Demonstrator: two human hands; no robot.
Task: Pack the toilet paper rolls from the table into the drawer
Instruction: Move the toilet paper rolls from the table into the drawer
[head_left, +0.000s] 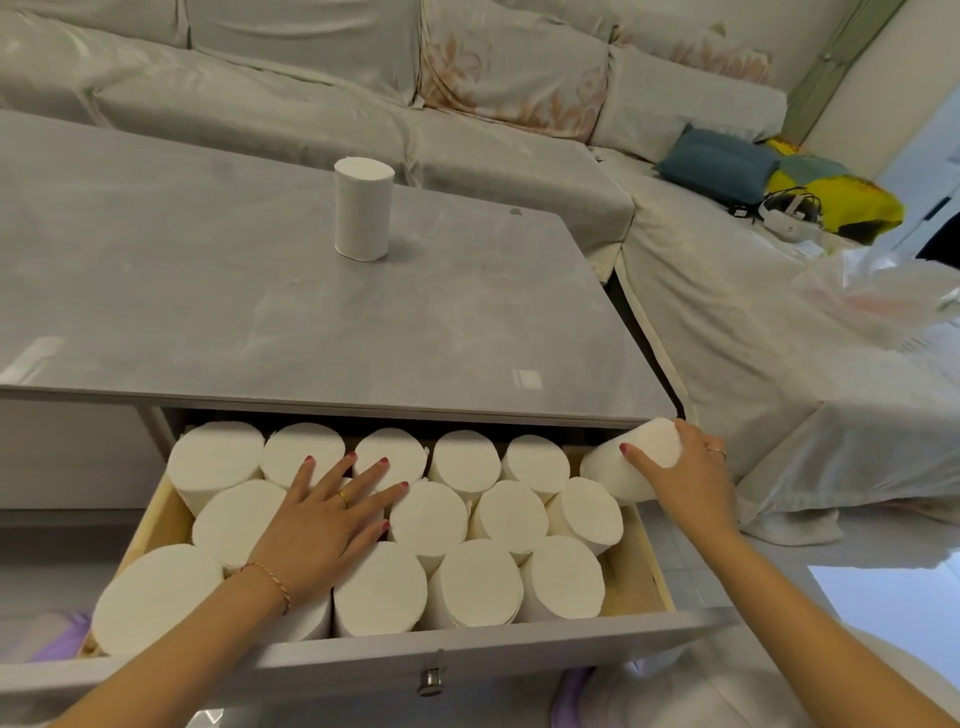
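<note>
The open drawer (363, 662) under the grey table (208, 312) holds several white toilet paper rolls standing on end in three rows. My left hand (327, 525) lies flat with fingers spread on top of the rolls in the middle row. My right hand (685, 480) grips a tilted roll (631, 460) at the drawer's far right corner, just under the table's edge. One more roll (362, 209) stands upright on the tabletop, apart from both hands.
A covered sofa wraps around the table's far and right sides. On it lie a blue cushion (714, 163), a yellow bag (852, 197) and a white headset (792, 213). A plastic bag (883, 296) rests at the right.
</note>
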